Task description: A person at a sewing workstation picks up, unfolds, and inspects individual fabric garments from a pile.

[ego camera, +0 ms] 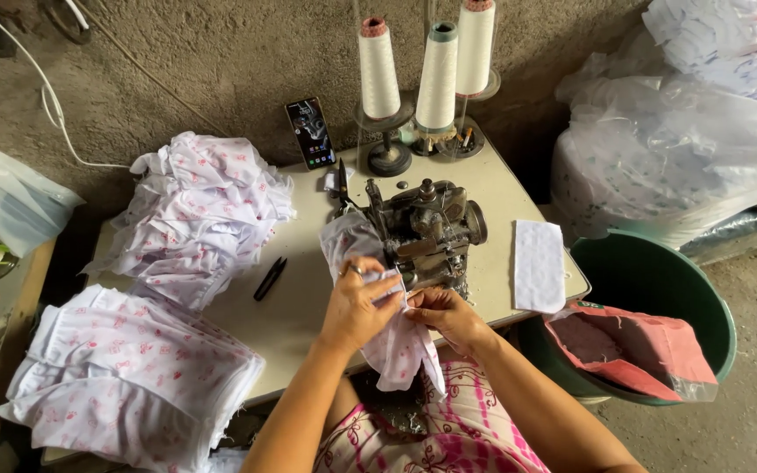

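Here, a white pink-printed cloth piece (396,346) is gripped by both the left hand (357,307) and right hand (449,315) at the grey metal sewing machine (427,232) on the cream bench (300,307).

Small white cotton garment piece w/ pink print (393,346), crumpled, draped over table's front edge approx. mid-way. Its upper end lies on the table top; lower end hangs off edge.
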